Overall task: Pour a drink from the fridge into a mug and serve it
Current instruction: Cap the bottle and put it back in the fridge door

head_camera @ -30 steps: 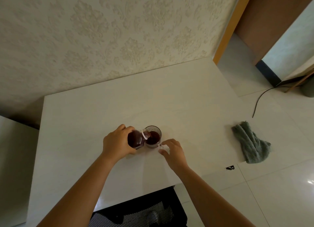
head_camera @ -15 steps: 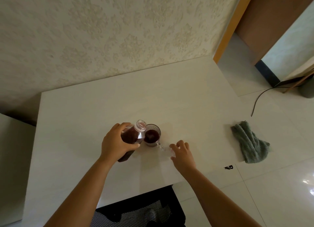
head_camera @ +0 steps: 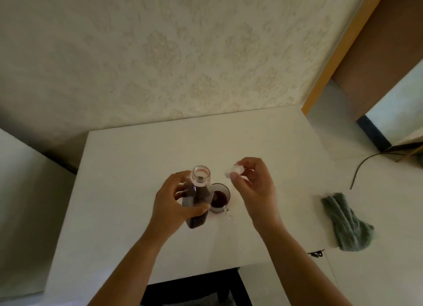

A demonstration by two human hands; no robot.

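A clear plastic bottle (head_camera: 198,196) of dark red drink stands upright on the white table (head_camera: 128,168), its mouth open. My left hand (head_camera: 174,205) is wrapped around its middle. Just right of it, touching or nearly so, sits a glass mug (head_camera: 220,198) holding dark drink, its handle pointing toward me. My right hand (head_camera: 254,184) hovers above and right of the mug, pinching the white bottle cap (head_camera: 234,170) between thumb and fingers.
A green cloth (head_camera: 345,223) lies at the table's right edge. A black chair (head_camera: 190,289) sits under the near edge. The patterned wall runs behind the table. A black cable (head_camera: 366,166) lies on the tiled floor at right, near a doorway.
The bottle went from tilted over the mug to upright on the table. My right hand picked the cap off the table and lifted it. The view has shifted downward.
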